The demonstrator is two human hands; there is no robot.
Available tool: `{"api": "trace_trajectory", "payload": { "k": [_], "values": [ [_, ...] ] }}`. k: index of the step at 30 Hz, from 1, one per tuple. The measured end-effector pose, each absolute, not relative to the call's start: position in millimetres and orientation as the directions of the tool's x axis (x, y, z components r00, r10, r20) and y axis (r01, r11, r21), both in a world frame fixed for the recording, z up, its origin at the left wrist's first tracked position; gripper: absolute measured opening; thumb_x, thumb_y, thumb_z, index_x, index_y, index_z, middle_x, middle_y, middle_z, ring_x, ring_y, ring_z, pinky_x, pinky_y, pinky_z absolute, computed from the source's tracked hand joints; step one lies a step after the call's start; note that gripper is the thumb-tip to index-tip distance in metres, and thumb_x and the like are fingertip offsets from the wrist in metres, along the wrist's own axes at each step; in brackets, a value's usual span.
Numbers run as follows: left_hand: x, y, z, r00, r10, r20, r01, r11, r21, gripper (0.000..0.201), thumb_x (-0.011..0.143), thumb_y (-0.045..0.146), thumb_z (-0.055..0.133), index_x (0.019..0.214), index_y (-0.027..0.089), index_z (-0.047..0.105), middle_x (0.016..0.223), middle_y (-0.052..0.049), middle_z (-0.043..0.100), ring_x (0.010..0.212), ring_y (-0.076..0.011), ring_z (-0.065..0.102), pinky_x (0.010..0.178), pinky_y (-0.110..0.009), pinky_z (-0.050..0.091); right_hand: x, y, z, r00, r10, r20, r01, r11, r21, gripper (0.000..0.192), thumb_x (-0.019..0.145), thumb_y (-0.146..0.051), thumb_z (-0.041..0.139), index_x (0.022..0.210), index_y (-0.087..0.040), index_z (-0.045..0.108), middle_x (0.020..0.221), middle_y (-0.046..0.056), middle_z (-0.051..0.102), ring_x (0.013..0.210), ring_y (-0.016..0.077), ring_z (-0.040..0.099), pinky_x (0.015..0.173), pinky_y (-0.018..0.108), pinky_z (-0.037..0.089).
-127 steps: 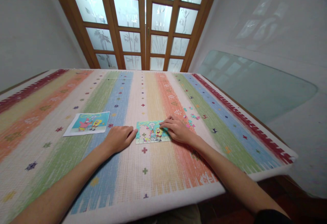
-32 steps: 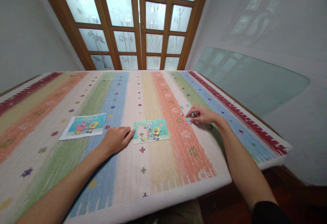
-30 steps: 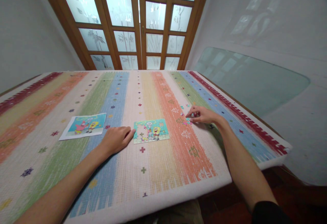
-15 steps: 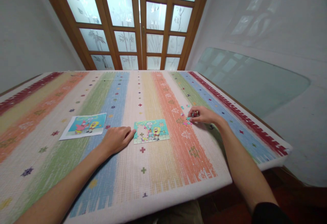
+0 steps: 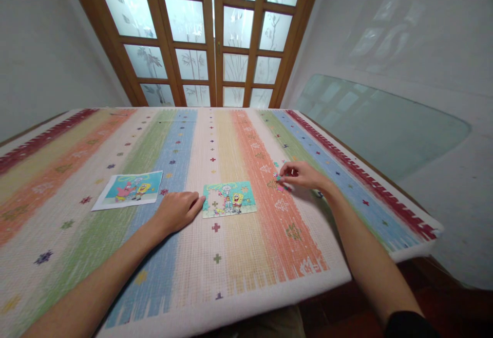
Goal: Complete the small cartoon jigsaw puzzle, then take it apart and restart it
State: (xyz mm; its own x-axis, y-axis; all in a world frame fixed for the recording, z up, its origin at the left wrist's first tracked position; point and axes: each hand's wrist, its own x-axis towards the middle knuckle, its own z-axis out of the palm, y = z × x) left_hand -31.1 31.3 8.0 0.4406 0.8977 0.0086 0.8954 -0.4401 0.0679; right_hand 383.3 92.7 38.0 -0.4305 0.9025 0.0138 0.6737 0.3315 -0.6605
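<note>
A jigsaw puzzle [image 5: 246, 202] with cartoon figures lies flat on the table, a gap in its left part showing the cloth beneath. At its left edge rests my left hand [image 5: 180, 210], fingers curled under and closed, the fingertips touching or very near the border. To the right of the puzzle, my right hand [image 5: 302, 175] pinches a small puzzle piece [image 5: 278, 177] between thumb and forefinger. Several loose puzzle pieces [image 5: 280, 188] lie beside and partly under that hand. Left of my left hand, a printed picture [image 5: 133, 189] shows similar cartoon figures.
A striped tablecloth [image 5: 154, 261] covers the table, whose front edge is close to me. Beyond the table stand wooden doors with frosted panes [image 5: 188, 19]. A glass panel [image 5: 370, 122] leans along the right wall.
My right hand has shifted slightly left, and its fingers now pinch a puzzle piece near the loose ones. My left hand stays by the puzzle. The view has shifted slightly.
</note>
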Motion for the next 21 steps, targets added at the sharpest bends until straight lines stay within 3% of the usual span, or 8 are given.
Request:
{"api": "trace_trajectory", "payload": {
  "k": [14, 21],
  "values": [
    [-34, 32, 5, 0.451, 0.891, 0.040, 0.888, -0.453, 0.075, 0.059, 0.105, 0.049, 0.022, 0.075, 0.019, 0.063, 0.081, -0.014, 0.074, 0.074, -0.0270, 0.069, 0.062, -0.033, 0.037, 294, 69, 11, -0.505, 0.848, 0.162, 0.529, 0.452, -0.718, 0.007, 0.089, -0.023, 0.072, 0.093, -0.021, 0.078, 0.085, 0.005, 0.075, 0.071, 0.0165, 0.060, 0.066, 0.031, 0.046],
    [-33, 31, 5, 0.456, 0.889, 0.045, 0.887, -0.458, 0.068, 0.061, 0.105, 0.050, 0.020, 0.074, 0.018, 0.063, 0.082, -0.014, 0.075, 0.075, -0.0277, 0.071, 0.063, -0.034, 0.038, 284, 65, 4, -0.498, 0.831, 0.248, 0.535, 0.520, -0.666, 0.007, 0.089, -0.019, 0.071, 0.091, -0.022, 0.077, 0.088, 0.005, 0.076, 0.079, 0.0179, 0.065, 0.075, 0.033, 0.049]
  ]
}}
